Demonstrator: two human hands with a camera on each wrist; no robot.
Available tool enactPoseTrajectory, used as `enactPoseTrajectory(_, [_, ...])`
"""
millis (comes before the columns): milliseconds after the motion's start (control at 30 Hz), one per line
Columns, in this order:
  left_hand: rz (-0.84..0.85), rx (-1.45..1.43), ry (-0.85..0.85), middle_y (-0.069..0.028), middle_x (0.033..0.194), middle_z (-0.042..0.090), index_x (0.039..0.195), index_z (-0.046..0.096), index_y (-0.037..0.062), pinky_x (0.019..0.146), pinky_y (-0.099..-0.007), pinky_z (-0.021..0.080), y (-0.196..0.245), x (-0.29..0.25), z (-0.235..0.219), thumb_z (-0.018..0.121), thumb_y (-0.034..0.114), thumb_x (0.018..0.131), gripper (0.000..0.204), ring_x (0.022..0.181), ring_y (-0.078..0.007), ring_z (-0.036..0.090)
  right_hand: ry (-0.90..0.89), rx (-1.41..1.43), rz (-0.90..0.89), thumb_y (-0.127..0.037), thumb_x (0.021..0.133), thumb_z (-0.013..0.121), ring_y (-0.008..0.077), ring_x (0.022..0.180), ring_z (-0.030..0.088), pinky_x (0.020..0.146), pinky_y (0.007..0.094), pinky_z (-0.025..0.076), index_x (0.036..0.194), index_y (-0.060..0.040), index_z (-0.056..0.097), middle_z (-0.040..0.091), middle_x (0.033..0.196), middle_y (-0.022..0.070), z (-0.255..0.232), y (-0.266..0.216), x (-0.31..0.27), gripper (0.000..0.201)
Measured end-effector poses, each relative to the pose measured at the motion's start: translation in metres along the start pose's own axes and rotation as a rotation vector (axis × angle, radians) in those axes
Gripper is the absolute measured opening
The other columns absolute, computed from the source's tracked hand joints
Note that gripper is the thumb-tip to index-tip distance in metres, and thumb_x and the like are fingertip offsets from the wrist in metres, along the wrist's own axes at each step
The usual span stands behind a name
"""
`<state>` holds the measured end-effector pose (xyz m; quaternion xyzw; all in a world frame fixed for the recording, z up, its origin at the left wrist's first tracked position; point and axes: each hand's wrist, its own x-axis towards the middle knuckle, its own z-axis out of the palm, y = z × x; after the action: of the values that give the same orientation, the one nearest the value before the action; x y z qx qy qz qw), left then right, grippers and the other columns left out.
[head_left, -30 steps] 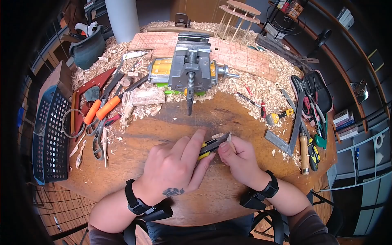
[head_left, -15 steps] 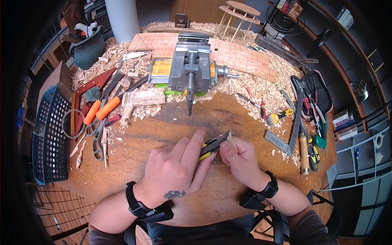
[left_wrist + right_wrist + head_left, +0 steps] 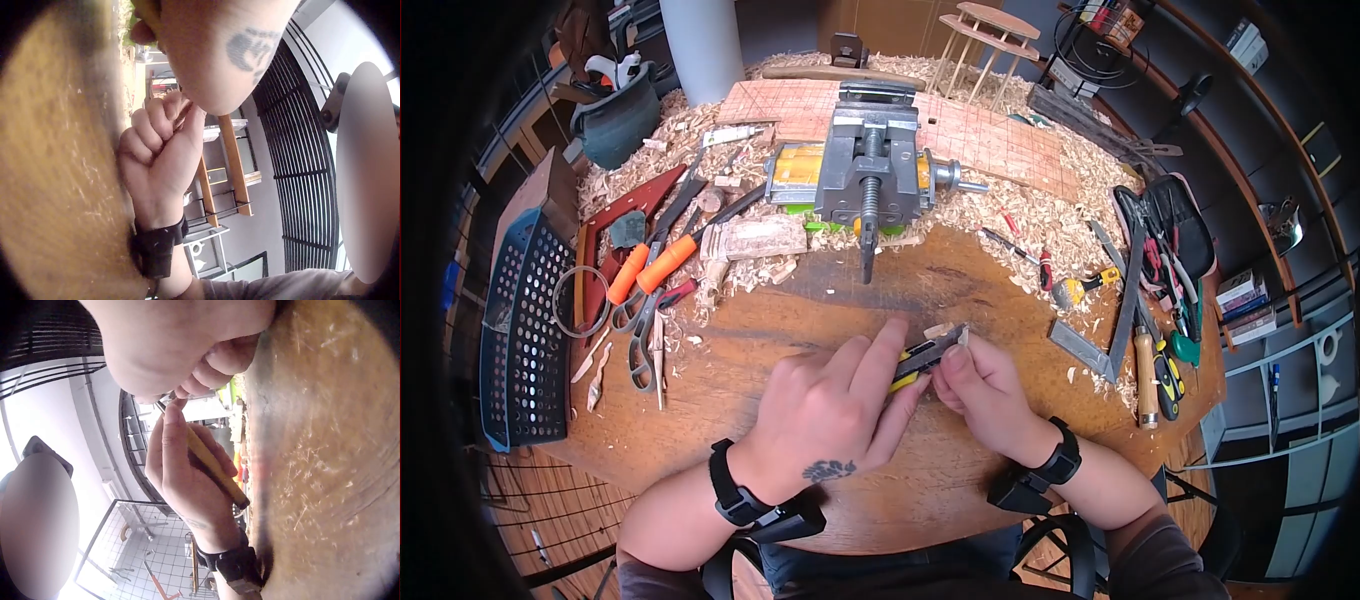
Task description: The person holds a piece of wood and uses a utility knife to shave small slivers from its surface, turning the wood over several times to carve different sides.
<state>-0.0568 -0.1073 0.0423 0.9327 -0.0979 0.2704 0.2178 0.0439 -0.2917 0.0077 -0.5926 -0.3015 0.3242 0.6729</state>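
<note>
Yellow-black utility knife is being gripped by partly curled left hand over near side of wooden table; small wood piece is being pinched by curled right hand, right of knife.

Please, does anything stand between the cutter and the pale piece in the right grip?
Nothing visible: in the head view, the cutter reaches from the left grip up to the pale piece in the right grip. Contact is too small to tell.
</note>
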Motion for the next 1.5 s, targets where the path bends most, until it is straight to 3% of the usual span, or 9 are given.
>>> enactPoseTrajectory(100, [-0.02, -0.005, -0.002, -0.0144, 0.077, 0.065, 0.127, 0.063, -0.0068, 0.054, -0.0372, 0.054, 0.003, 0.0007, -0.0031, 0.077, 0.019, 0.088, 0.049, 0.06, -0.0291, 0.068, 0.017, -0.016, 0.007, -0.042, 0.111, 0.053, 0.0031, 0.066, 0.038, 0.06, 0.022, 0.034, 0.103, -0.0047, 0.062, 0.045, 0.074, -0.0077, -0.0012, -0.0035, -0.001, 0.039])
enactPoseTrajectory(267, [-0.044, -0.013, -0.026, -0.017, 0.08, 0.07, 0.127, 0.064, -0.0058, 0.058, -0.0364, 0.056, 0.0023, 0.0007, -0.0046, 0.079, 0.018, 0.086, 0.049, 0.063, -0.0314, 0.07, 0.001, -0.017, -0.021, -0.046, 0.11, 0.052, 0.0039, 0.063, 0.036, 0.056, 0.022, 0.03, 0.098, -0.0056, 0.058, 0.046, 0.073, -0.0058, 0.0004, -0.0059, 0.0011, 0.042])
enactPoseTrajectory(333, [0.009, -0.025, 0.012, -0.0123, 0.074, 0.06, 0.127, 0.062, -0.0082, 0.052, -0.0374, 0.052, -0.0012, 0.0006, -0.0008, 0.074, 0.02, 0.09, 0.048, 0.056, -0.0273, 0.065, -0.022, 0.031, -0.005, -0.05, 0.11, 0.05, 0.0047, 0.06, 0.035, 0.053, 0.0218, 0.027, 0.098, -0.0063, 0.054, 0.045, 0.073, -0.0039, 0.0012, -0.0067, 0.0013, 0.045])
enactPoseTrajectory(400, [0.004, -0.02, -0.004, -0.0124, 0.074, 0.06, 0.127, 0.062, -0.0081, 0.052, -0.0374, 0.052, -0.0009, 0.0012, -0.0014, 0.074, 0.02, 0.09, 0.048, 0.056, -0.0275, 0.065, -0.044, 0.159, 0.091, -0.05, 0.11, 0.05, 0.0045, 0.06, 0.033, 0.052, 0.0219, 0.026, 0.101, -0.0064, 0.054, 0.043, 0.073, -0.0042, 0.0013, -0.0079, 0.0009, 0.044])
enactPoseTrajectory(533, [0.0, -0.02, -0.011, -0.0123, 0.074, 0.061, 0.127, 0.062, -0.0082, 0.052, -0.0374, 0.052, -0.0002, 0.001, -0.0019, 0.075, 0.02, 0.089, 0.048, 0.057, -0.0272, 0.066, -0.043, 0.177, 0.093, -0.049, 0.11, 0.05, 0.0042, 0.06, 0.033, 0.052, 0.0219, 0.027, 0.103, -0.0064, 0.054, 0.043, 0.074, -0.0045, 0.001, -0.0057, -0.0003, 0.044])
enactPoseTrajectory(733, [-0.028, -0.028, 0.002, -0.0164, 0.077, 0.068, 0.125, 0.064, -0.0074, 0.056, -0.0369, 0.055, 0.0035, 0.0015, -0.0052, 0.079, 0.017, 0.086, 0.049, 0.06, -0.0314, 0.068, -0.006, -0.04, -0.01, -0.049, 0.11, 0.05, 0.0049, 0.059, 0.034, 0.052, 0.0222, 0.028, 0.096, -0.0071, 0.052, 0.044, 0.072, -0.0039, -0.0006, -0.0045, 0.0004, 0.044])
enactPoseTrajectory(800, [-0.034, -0.031, -0.005, -0.0164, 0.077, 0.068, 0.126, 0.064, -0.007, 0.056, -0.0369, 0.055, 0.0035, 0.0017, -0.0055, 0.079, 0.017, 0.086, 0.049, 0.061, -0.0314, 0.069, -0.005, 0.013, 0.005, -0.044, 0.11, 0.054, 0.0026, 0.062, 0.038, 0.055, 0.0214, 0.031, 0.099, -0.0071, 0.06, 0.046, 0.071, -0.0075, -0.0035, -0.0025, 0.0001, 0.039])
enactPoseTrajectory(1100, [0.016, -0.024, -0.028, -0.0133, 0.075, 0.062, 0.127, 0.062, -0.0083, 0.051, -0.0374, 0.052, -0.0036, 0.0003, -0.0013, 0.075, 0.021, 0.089, 0.05, 0.056, -0.0274, 0.066, -0.081, 0.27, 0.161, -0.047, 0.111, 0.05, 0.0028, 0.061, 0.035, 0.054, 0.021, 0.027, 0.102, -0.0066, 0.058, 0.044, 0.072, -0.0061, -0.0031, -0.0095, -0.0001, 0.042])
enactPoseTrajectory(1500, [-0.03, -0.013, -0.02, -0.0159, 0.076, 0.068, 0.126, 0.065, -0.0069, 0.056, -0.0373, 0.054, 0.0037, 0.0011, -0.0055, 0.079, 0.017, 0.085, 0.049, 0.06, -0.0311, 0.068, -0.056, 0.067, 0.062, -0.052, 0.107, 0.053, 0.0082, 0.056, 0.036, 0.051, 0.0251, 0.028, 0.087, -0.0079, 0.049, 0.044, 0.067, -0.0017, -0.0046, -0.0056, 0.0009, 0.049])
